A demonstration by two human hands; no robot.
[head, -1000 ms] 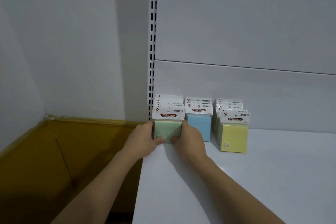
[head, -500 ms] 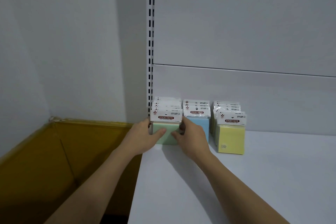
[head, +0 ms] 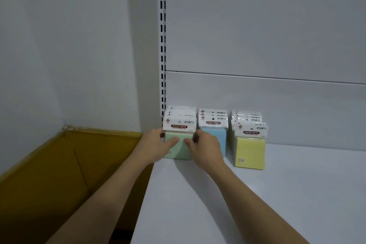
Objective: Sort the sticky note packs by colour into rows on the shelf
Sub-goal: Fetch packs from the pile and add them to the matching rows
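Front of the green row, at the left end of the shelf (head: 257,204). The left hand (head: 156,144) and right hand (head: 206,148) flank the front green pack (head: 178,154). Fingers curl round its two sides and both thumbs lie on its front face, so each grip is closed on this pack. The pack stands upright on the shelf against the other green packs behind it, just beside the blue row (head: 214,138). The yellow row (head: 250,150) stands further right, a little apart.

Handling, as a judgement: the pack looks light and block-like, firm through the paper pad. Its clear wrapper is probably slick, and its white header card (head: 179,125) is thin enough to bend. The best hold is therefore low on the pad's side edges, not on the card.

The shelf is smooth, pale and flat, so a pack should slide on it easily. A slotted upright (head: 162,45) and a plain back panel (head: 257,25) close off the rear. To the left, below shelf level, stands an open cardboard box (head: 59,164) against a bare wall (head: 69,45). The lighting is dim.
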